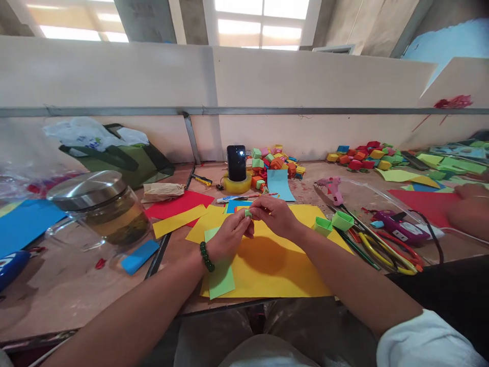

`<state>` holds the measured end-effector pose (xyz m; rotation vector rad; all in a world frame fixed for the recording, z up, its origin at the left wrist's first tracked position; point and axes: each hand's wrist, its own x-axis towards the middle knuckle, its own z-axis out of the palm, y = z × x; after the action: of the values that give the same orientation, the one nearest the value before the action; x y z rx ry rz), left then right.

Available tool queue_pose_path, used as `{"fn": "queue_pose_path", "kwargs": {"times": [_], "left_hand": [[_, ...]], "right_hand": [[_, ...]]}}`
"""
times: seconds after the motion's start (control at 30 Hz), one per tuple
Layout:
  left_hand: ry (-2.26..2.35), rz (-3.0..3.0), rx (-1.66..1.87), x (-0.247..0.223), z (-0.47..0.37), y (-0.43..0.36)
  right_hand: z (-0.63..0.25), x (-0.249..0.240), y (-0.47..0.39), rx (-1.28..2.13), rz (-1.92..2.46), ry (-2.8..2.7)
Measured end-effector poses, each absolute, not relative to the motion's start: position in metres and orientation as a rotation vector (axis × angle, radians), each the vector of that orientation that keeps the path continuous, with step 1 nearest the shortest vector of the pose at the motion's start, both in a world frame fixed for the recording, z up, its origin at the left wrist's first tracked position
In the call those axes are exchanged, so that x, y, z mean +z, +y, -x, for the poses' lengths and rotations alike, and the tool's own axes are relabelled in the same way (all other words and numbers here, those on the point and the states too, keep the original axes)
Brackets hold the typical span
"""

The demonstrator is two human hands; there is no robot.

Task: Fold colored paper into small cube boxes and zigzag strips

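Between my two hands, above a large yellow paper sheet (282,275), is a small light-green folded paper piece (248,213). My left hand (233,232), with a dark bead bracelet at the wrist, is closed on it from the left. The fingers of my right hand (277,216) pinch at its right side; they partly hide it. Under my left wrist lies a light-green paper strip (222,280). Two open light-green paper boxes, one nearer (323,226) and one farther right (343,220), stand beside my right forearm.
A glass jar (103,214) with a metal lid stands left. Behind my hands are a phone (236,163) on a tape roll (237,183) and piled paper cubes (277,163). A pink glue gun (333,189) and cables lie right. Another person's hand (469,206) is at the right edge.
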<state>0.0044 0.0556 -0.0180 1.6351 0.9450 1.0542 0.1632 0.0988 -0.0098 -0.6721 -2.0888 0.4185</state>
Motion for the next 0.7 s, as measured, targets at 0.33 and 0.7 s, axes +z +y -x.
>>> {"fn": "queue_pose_path", "kwargs": {"times": [0.33, 0.7], "left_hand": [[0.997, -1.572, 1.023, -0.026, -0.002, 0.062], [0.964, -1.689, 1.006, -0.024, -0.003, 0.058]], "right_hand": [[-0.164, -0.024, 0.107, 0.487, 0.741, -2.056], [-0.176, -0.008, 0.107, 0.792, 0.650, -2.126]]}}
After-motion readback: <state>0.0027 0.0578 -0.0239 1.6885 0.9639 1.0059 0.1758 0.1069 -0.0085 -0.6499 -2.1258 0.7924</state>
